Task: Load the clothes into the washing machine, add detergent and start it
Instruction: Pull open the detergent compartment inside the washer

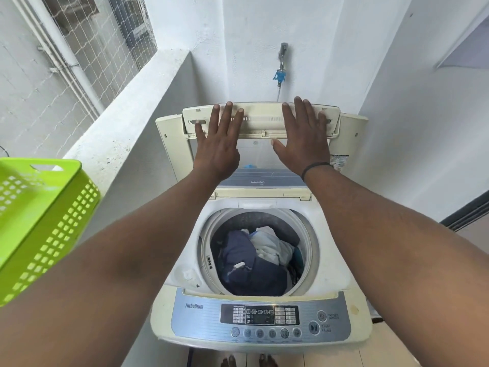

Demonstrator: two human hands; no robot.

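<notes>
A cream top-loading washing machine (354, 274) stands below me with its folding lid (262, 119) raised at the back. Dark blue and white clothes (254, 260) lie in the drum. My left hand (218, 144) and my right hand (301, 139) both reach forward with straight, spread fingers, and the fingertips touch the lid's upper edge. The blue-grey control panel (260, 317) with its buttons faces me at the front. No detergent is in sight.
A lime-green perforated laundry basket (39, 221) sits on the white ledge (124, 128) at the left. A tap with a blue hose fitting (280, 72) is on the wall behind the machine. White walls close in on both sides.
</notes>
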